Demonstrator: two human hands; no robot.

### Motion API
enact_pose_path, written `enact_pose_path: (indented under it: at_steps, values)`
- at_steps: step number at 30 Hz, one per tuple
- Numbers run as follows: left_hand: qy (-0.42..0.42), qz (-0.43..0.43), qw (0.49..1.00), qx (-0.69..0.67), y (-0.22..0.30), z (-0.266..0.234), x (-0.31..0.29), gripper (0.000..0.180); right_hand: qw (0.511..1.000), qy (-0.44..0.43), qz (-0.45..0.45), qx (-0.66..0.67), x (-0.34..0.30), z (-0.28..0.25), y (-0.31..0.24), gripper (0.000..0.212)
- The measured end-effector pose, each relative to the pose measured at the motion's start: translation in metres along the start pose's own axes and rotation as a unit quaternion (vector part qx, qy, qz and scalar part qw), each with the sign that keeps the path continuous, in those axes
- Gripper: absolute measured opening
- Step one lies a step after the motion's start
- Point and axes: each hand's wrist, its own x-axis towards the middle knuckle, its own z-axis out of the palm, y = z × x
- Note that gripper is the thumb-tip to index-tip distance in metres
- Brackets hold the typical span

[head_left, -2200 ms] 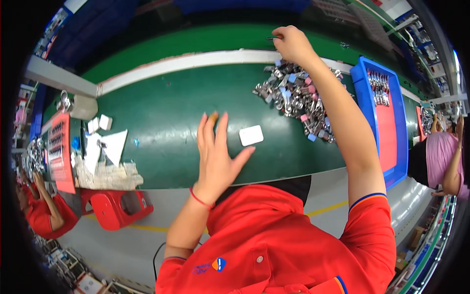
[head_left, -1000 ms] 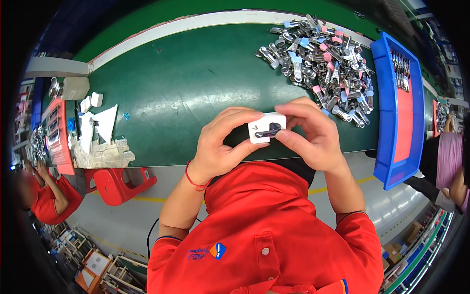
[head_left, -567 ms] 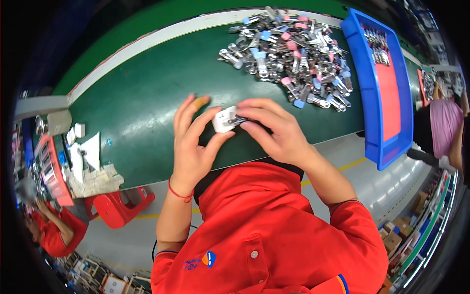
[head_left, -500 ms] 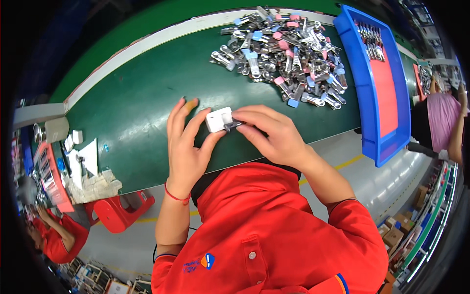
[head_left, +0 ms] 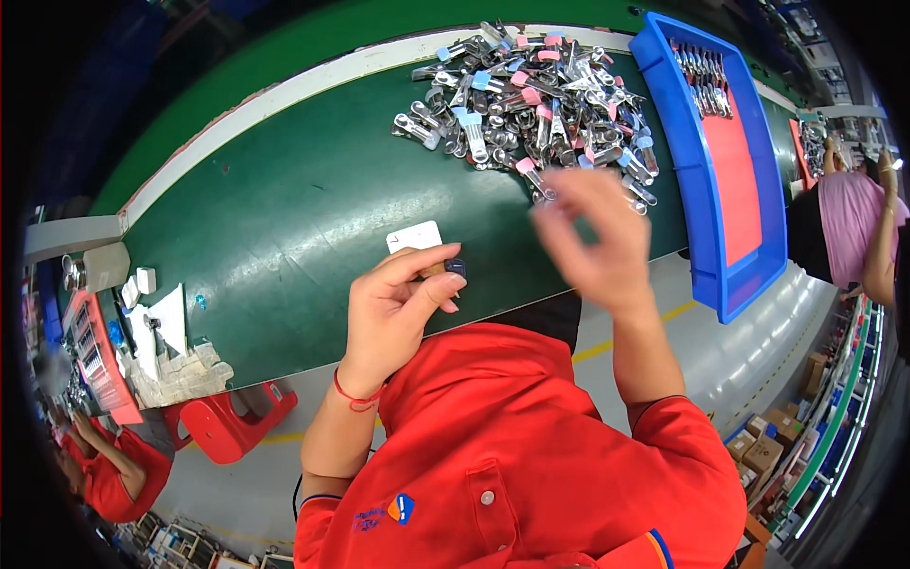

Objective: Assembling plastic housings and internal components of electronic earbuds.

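My left hand (head_left: 393, 302) is closed, pinching a small dark piece (head_left: 456, 268) between thumb and fingertips just above the green table. Just beyond those fingers lies a small white block (head_left: 414, 234), its lower part covered by my hand. My right hand (head_left: 607, 242), smeared by motion, reaches over the near right edge of a large heap of metal spring clips (head_left: 531, 104), many with pink or blue ends. A pink-ended clip (head_left: 531, 174) lies beside its fingers. Whether that hand has hold of anything cannot be made out.
Right of the heap, a long blue tray (head_left: 700, 228) holds rows of clips (head_left: 706, 81) on a red sheet (head_left: 737, 194). White pieces (head_left: 171, 318) and a crumpled pale wrapper (head_left: 190, 368) sit at the table's left end. A red stool (head_left: 223, 427) stands below. Co-workers sit at both sides.
My right hand has left the white block and moved right to the heap. My left hand has let go of the block, which now rests on the table, and pinches the dark piece.
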Motion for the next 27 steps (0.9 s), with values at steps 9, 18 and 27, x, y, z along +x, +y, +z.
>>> enact_pose_path:
  at_steps: [9,18,27]
  values:
    - [-0.031,-0.006,0.999,-0.017,-0.001,0.003,-0.002,0.027,0.957,0.03,0.081,-0.278,0.032,-0.011,0.032,0.037]
    - [-0.033,0.001,0.999,-0.035,0.003,0.001,-0.004,0.027,0.914,-0.018,0.073,-0.398,0.041,-0.012,0.03,0.046]
    - [-0.022,0.007,0.998,-0.058,0.006,-0.005,-0.006,0.028,0.977,-0.066,0.121,-0.161,0.046,-0.048,-0.003,0.043]
